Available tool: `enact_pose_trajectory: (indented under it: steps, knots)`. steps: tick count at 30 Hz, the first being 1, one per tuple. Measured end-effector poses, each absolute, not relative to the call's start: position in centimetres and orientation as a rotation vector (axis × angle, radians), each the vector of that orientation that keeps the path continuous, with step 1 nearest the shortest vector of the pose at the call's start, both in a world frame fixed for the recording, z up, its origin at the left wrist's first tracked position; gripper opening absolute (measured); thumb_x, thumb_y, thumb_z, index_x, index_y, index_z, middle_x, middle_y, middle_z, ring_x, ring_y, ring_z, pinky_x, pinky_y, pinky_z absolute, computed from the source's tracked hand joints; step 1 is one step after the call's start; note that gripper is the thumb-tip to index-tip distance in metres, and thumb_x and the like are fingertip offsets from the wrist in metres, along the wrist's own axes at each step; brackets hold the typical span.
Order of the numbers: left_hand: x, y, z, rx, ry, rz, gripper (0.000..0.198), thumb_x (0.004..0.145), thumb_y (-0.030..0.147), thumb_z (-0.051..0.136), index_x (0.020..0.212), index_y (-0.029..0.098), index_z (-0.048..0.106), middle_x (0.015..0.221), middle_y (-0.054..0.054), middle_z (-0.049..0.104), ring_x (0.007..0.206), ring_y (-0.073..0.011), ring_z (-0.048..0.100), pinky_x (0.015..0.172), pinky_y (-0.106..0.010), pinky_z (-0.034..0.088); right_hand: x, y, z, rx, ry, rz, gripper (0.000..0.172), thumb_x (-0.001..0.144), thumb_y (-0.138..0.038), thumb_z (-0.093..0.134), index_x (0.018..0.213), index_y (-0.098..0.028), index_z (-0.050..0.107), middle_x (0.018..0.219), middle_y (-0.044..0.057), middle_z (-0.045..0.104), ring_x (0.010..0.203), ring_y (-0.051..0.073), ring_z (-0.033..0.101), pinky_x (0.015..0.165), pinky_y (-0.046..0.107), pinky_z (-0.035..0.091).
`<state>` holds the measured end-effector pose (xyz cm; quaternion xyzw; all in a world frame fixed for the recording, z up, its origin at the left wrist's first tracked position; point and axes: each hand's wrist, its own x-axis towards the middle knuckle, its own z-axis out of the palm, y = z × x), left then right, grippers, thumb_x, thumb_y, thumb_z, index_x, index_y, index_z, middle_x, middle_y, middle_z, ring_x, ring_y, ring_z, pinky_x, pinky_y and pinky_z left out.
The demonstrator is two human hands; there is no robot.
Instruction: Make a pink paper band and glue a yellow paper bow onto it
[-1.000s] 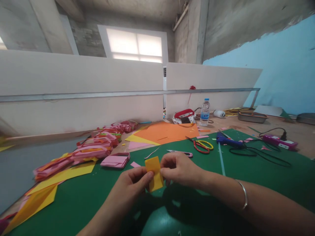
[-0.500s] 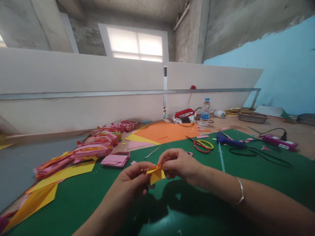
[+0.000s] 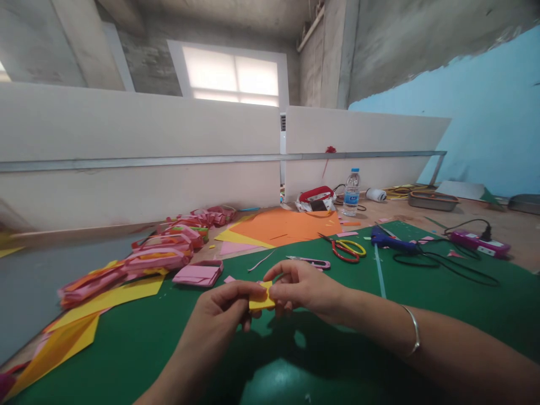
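A small folded piece of yellow paper [image 3: 260,302] is pinched between my two hands, above the green cutting mat [image 3: 139,349]. My left hand [image 3: 230,304] grips its left side, thumb on top and fingers curled beneath. On the other side, my right hand [image 3: 301,286] holds the right edge between thumb and fingers. The fingertips under the paper are partly hidden. Just beyond my hands lie pink-handled thread snips [image 3: 314,262] and a thin pink paper strip [image 3: 260,261]. A folded pink paper piece [image 3: 198,274] sits to the left.
Pink paper bundles [image 3: 158,253] and yellow sheets [image 3: 112,295] run along the left. Behind are orange sheets [image 3: 291,228], red-and-yellow-handled scissors [image 3: 348,249] and a water bottle [image 3: 351,194]. At right lie a blue glue gun [image 3: 392,242] with its cord and a purple power strip [image 3: 478,243].
The yellow paper has gone from standing partly open, with a flap hanging down, to lying flatter between my fingers. My right hand has shifted slightly down, uncovering the thread snips.
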<state>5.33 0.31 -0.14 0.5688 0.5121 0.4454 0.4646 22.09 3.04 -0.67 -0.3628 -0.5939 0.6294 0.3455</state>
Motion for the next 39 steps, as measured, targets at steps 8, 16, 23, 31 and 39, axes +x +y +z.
enact_pose_trajectory:
  steps: [8, 16, 23, 31, 39]
  knots:
    - [5.3, 0.4, -0.7, 1.281, 1.21, 1.039, 0.012, 0.065, 0.025, 0.06, 0.072, 0.021, 0.069, 0.06, 0.003, 0.063, 0.046, -0.0098, 0.05, 0.048, -0.021, 0.039, 22.0, 3.1, -0.7, -1.014, -1.666, 1.529, 0.019, 0.071, -0.01, 0.054, 0.089, -0.014, 0.057, 0.059, -0.003, 0.06, 0.044, 0.006, 0.053, 0.044, 0.016, 0.039]
    - [5.9, -0.1, -0.3, 1.355, 1.221, 1.054, 0.02, 0.061, 0.03, 0.069, 0.076, 0.017, 0.067, 0.053, 0.004, 0.06, 0.051, -0.01, 0.051, 0.047, -0.018, 0.04, 21.9, 3.2, -1.0, -0.992, -1.745, 1.409, 0.017, 0.075, -0.01, 0.05, 0.09, -0.014, 0.057, 0.058, -0.004, 0.058, 0.045, 0.006, 0.053, 0.044, 0.015, 0.039]
    - [5.6, 0.3, -0.6, 1.373, 1.254, 1.115, 0.028, 0.061, 0.029, 0.07, 0.086, 0.018, 0.064, 0.056, 0.004, 0.062, 0.049, -0.0097, 0.05, 0.046, -0.019, 0.041, 22.0, 2.9, -0.9, -1.015, -1.72, 1.429, 0.023, 0.077, -0.024, 0.058, 0.097, -0.014, 0.053, 0.064, -0.002, 0.06, 0.049, 0.007, 0.055, 0.046, 0.017, 0.042]
    - [5.5, 0.4, -0.7, 1.401, 1.188, 1.134, 0.05, 0.062, 0.031, 0.069, 0.108, 0.019, 0.054, 0.071, 0.003, 0.059, 0.057, -0.0136, 0.058, 0.044, -0.021, 0.043, 21.9, 2.5, -1.0, -1.061, -1.822, 1.269, 0.008, 0.076, -0.017, 0.051, 0.074, -0.013, 0.057, 0.057, -0.002, 0.058, 0.043, 0.006, 0.052, 0.041, 0.015, 0.04]
    - [5.3, 0.7, -1.2, 1.519, 1.163, 1.057, 0.022, 0.063, 0.027, 0.068, 0.083, 0.018, 0.066, 0.074, 0.0, 0.067, 0.07, -0.0156, 0.058, 0.065, -0.024, 0.044, 22.2, 2.2, -1.1, -1.021, -2.101, 0.701, 0.014, 0.077, -0.014, 0.049, 0.076, -0.013, 0.063, 0.057, -0.002, 0.055, 0.048, 0.006, 0.048, 0.046, 0.016, 0.034]
